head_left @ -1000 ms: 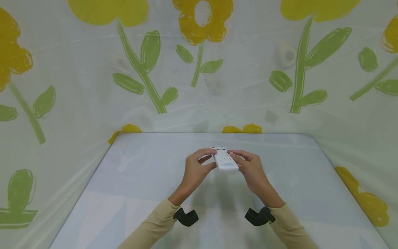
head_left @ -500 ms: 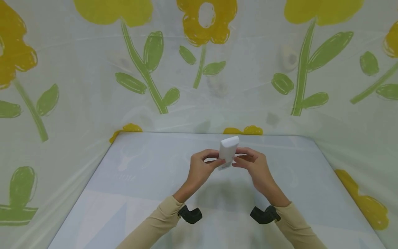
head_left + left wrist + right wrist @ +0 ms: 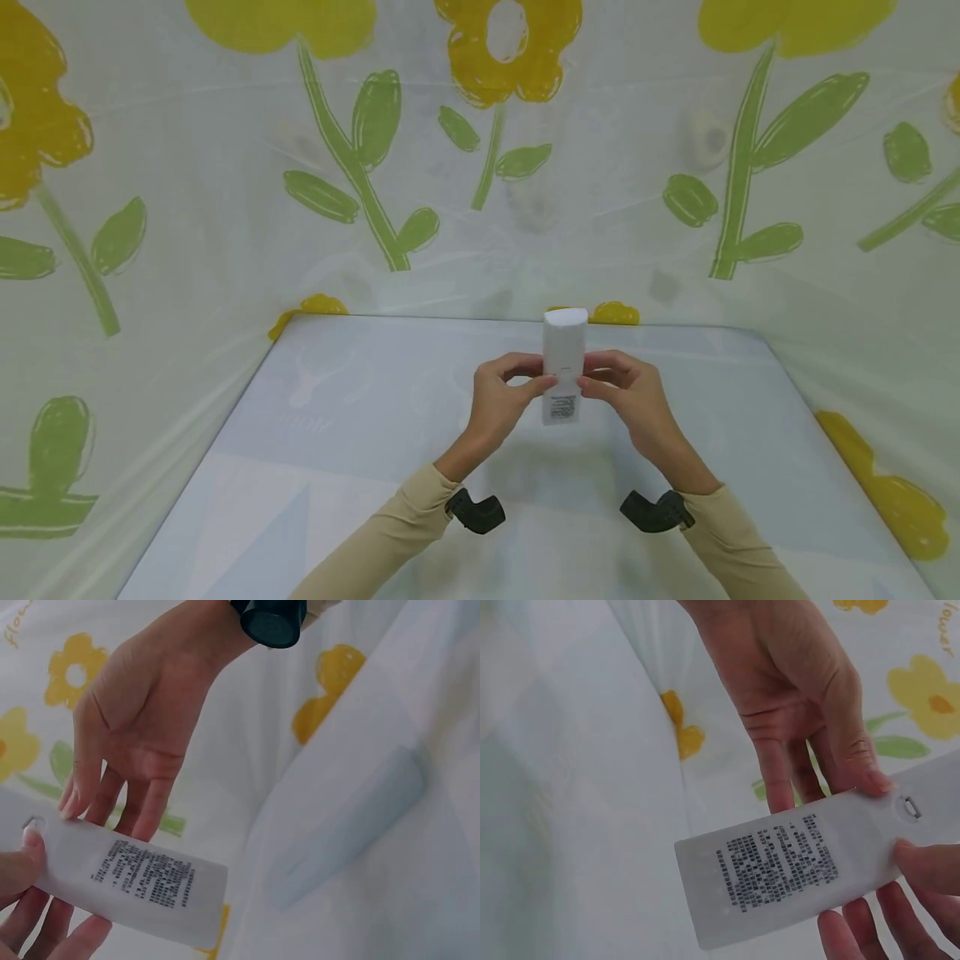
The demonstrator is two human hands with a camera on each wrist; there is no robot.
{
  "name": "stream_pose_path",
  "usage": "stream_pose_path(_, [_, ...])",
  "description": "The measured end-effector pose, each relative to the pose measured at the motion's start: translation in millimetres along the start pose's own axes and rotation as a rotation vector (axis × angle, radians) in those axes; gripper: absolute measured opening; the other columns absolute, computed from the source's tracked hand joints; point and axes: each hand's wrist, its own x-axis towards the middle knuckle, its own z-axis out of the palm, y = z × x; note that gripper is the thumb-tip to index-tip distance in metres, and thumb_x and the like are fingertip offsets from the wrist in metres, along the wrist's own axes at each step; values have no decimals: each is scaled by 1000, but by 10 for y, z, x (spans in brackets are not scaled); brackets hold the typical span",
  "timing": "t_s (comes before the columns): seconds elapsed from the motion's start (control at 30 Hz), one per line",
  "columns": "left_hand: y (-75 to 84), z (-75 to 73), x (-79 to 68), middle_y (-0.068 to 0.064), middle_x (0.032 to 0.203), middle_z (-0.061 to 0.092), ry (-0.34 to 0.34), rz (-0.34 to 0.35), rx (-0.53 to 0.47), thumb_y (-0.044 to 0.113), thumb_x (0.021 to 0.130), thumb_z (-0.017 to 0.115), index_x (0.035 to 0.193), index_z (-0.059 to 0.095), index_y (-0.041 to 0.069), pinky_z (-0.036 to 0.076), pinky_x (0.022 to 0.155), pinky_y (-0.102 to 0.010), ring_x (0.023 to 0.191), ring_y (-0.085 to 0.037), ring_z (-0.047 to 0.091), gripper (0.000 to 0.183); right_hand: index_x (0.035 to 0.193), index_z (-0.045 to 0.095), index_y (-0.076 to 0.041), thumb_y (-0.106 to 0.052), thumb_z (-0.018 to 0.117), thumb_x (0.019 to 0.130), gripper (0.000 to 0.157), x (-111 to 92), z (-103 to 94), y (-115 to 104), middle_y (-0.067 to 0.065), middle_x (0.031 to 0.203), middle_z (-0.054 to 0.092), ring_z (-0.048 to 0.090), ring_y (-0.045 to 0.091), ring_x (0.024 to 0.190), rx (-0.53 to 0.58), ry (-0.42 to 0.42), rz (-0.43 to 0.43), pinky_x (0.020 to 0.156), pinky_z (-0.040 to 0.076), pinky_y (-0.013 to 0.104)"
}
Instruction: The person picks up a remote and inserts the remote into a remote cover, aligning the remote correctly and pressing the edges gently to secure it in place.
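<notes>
Head view: your left hand [image 3: 501, 402] and right hand [image 3: 637, 400] both pinch the white remote [image 3: 564, 346] between thumbs and fingers, over the surface [image 3: 360, 400], its top overlapping the far edge; flowered cloth [image 3: 600, 192] hangs beyond.

Left wrist view: your left thumb [image 3: 22, 862] sits at the catch [image 3: 34, 823].

Right wrist view: the printed label [image 3: 776, 862] covers one end.

One remote [image 3: 565, 354] has two hands [image 3: 496, 400] [image 3: 642, 402] touching it, two sleeves [image 3: 401, 529] [image 3: 727, 529] and two wrist cameras [image 3: 480, 512] [image 3: 654, 512] farther from it than the hands, and one table [image 3: 360, 400] beneath it.
</notes>
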Motion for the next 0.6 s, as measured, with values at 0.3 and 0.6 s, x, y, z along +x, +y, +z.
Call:
stream_pose_path(0.3, [-72, 60, 21, -19, 101, 66, -39, -14, -116, 2, 83, 71, 111, 65, -4, 57, 70, -30, 92, -29, 62, 30, 115, 60, 4, -14, 71, 85, 36, -44, -51, 35, 8, 107, 60, 63, 18, 93, -17, 18, -41, 76, 56, 27])
stream_pose_path(0.6, [-324, 201, 116, -10, 96, 67, -60, -37, -178, 7, 80, 75, 112, 68, 4, 58, 66, -31, 87, -19, 63, 33, 118, 56, 4, -15, 69, 87, 38, -100, -147, 68, 9, 108, 58, 63, 15, 93, -58, 31, -93, 72, 57, 29])
